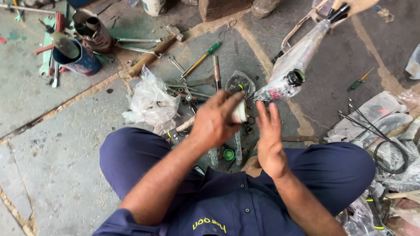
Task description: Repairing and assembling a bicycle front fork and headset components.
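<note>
The person sits cross-legged on the stone floor (52,175), both hands raised in front of the knees. The left hand (216,120) is curled tight around a small white cylinder (239,112), something like a little tub or cap, gripping it at its side with the fingers wrapped over the top. The right hand (269,140) is flat and open, fingers straight and together, held just beside the cylinder with its palm turned toward it; whether it touches I cannot tell. The piece looks light and rigid, small enough to slip from the fingers, so a grip round its side wall seems the safe one. Just beyond the hands, to the right, lies a long tube wrapped in clear plastic (297,61), its dark open end (295,78) pointing toward the hands; the film looks slippery and would likely slide under a grip. On the floor farther off are a crumpled clear bag (151,100), a scatter of spanners (188,89), a green-handled screwdriver (202,59), a hammer (153,52) and a blue tin (81,59) stuffed with tools at the far left. Black cables (385,144) loop at the right.
</note>
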